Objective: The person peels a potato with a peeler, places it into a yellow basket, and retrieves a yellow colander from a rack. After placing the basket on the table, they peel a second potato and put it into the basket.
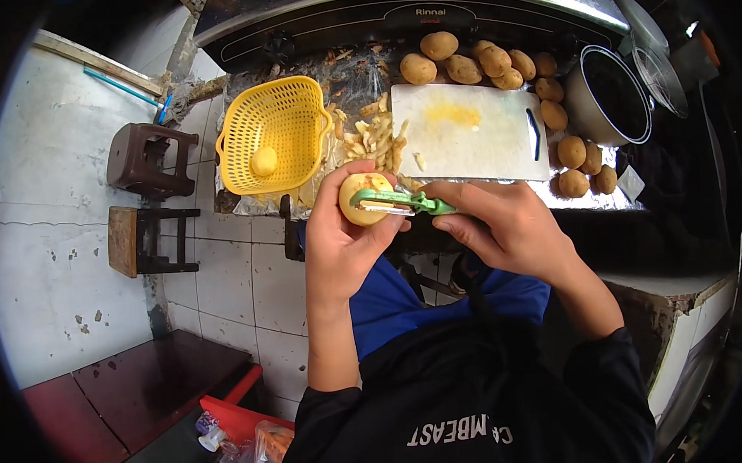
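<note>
In front of my body, my left hand (344, 237) is wrapped round a mostly peeled potato (355, 217), with a few brown skin patches left near its top. My right hand (503, 226) grips the handle of a green peeler (419, 203), whose blade lies against the potato. Just beyond my hands is a white cutting board (500, 155) with a yellow stain. Potato peelings (373, 140) are heaped beside its left edge. A yellow plastic basket (228, 147) stands to the left and holds one peeled potato (264, 161).
Several unpeeled potatoes (463, 69) lie behind and right of the board. A metal pot (585, 98) stands at the far right, near a stove (337, 34) along the back. Brown stool (140, 159) and wooden stool (123, 241) are on the left floor.
</note>
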`<state>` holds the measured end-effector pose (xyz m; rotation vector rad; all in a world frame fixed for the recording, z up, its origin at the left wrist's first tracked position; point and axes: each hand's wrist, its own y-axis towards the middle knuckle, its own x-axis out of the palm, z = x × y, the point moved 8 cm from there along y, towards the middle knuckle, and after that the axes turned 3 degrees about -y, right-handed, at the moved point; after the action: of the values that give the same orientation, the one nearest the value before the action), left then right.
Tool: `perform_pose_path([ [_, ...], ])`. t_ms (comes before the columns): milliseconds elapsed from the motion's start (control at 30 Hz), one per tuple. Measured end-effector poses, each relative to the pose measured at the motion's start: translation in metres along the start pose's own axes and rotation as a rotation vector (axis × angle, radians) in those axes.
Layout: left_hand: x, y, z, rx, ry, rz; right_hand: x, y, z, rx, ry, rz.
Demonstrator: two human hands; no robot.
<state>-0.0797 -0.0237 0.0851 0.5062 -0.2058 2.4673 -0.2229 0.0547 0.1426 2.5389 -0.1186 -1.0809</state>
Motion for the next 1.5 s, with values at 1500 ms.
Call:
perform_pose_path([
  [1500,0.014,-0.038,0.037,0.13,0.219,-0.245,-0.015,-0.005,-0.041,-0.207,-0.249,-0.054],
])
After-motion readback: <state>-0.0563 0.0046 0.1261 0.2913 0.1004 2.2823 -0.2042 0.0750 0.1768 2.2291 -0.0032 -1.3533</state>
